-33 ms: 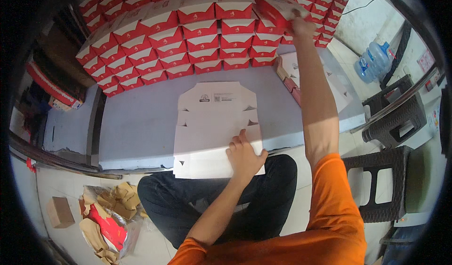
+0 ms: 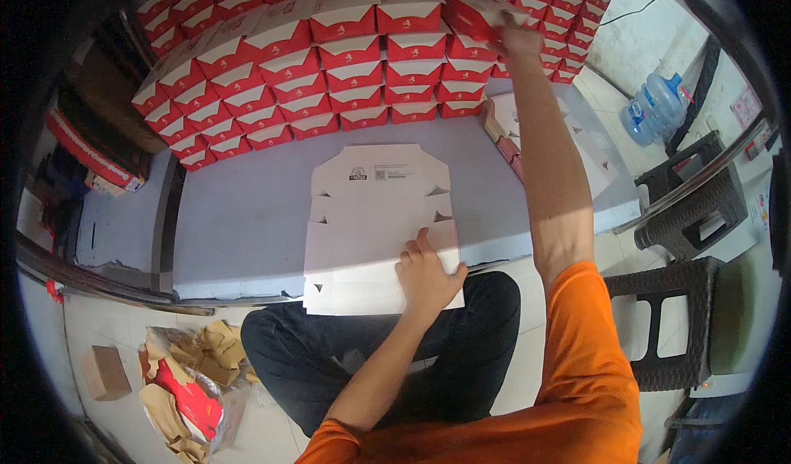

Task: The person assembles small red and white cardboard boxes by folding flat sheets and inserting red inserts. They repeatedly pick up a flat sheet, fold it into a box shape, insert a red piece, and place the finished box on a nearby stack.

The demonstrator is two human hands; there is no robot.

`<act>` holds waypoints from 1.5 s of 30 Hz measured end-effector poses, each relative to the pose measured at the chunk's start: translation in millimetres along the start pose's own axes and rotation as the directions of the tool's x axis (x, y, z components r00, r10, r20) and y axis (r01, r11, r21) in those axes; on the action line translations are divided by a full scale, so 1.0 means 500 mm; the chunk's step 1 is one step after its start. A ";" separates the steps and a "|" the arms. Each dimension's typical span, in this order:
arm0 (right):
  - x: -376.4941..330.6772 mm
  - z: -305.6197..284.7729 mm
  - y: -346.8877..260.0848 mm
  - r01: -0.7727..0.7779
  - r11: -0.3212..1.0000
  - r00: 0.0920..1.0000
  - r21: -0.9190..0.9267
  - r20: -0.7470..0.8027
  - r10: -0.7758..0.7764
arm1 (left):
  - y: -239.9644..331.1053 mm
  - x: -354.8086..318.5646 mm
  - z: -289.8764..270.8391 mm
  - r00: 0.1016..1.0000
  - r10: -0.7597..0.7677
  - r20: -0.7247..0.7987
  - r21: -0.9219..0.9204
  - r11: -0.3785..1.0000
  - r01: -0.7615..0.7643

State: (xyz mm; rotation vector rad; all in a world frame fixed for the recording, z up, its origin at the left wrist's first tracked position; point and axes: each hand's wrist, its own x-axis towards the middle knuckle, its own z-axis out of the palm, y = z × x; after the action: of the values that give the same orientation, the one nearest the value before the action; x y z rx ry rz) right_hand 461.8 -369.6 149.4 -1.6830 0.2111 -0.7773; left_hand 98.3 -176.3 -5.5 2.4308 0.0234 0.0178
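Note:
A flat white box blank (image 2: 375, 229) lies across the near edge of the grey-blue table and over my lap. It has cut flaps, small notches and a printed patch near its far end. My left hand (image 2: 427, 273) rests on its right side, fingers spread and holding nothing. My right arm reaches far forward. At its end, my right hand (image 2: 521, 39) grips the near right part of a folded red and white box (image 2: 471, 9), slightly tilted, at the top right of the front stack of boxes (image 2: 358, 56). Its fingertips are partly hidden.
More box blanks (image 2: 587, 147) lie under my right forearm on the table (image 2: 239, 217). Dark plastic stools (image 2: 667, 324) and a blue water bottle (image 2: 655, 110) stand to the right. On the floor at left are torn brown cardboard (image 2: 202, 357) and a small carton (image 2: 105, 373).
My right hand and the red and white box have shifted slightly left, closer to the neighbouring boxes in the stack. The left hand stays almost still on the blank.

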 end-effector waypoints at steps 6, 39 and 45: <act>-0.088 0.026 0.049 0.182 0.958 0.951 -0.220 0.286 -0.115 | -0.097 -0.001 0.021 0.991 0.126 0.052 -0.292 0.951 -0.106; -0.819 -0.291 0.001 -0.354 0.935 0.531 0.032 0.829 0.173 | -0.129 -0.010 -0.064 0.842 0.380 0.382 -0.896 0.374 0.237; -0.806 -0.311 0.048 -0.460 0.880 0.495 0.119 0.857 0.143 | -0.116 -0.002 -0.088 0.814 0.340 0.470 -0.839 0.459 0.292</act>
State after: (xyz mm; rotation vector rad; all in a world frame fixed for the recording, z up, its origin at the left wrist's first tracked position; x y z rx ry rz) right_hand 70.0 -287.1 -14.4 -1.4435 -0.2874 0.3247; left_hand 95.6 -103.9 -10.2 1.2361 -0.2523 -0.5857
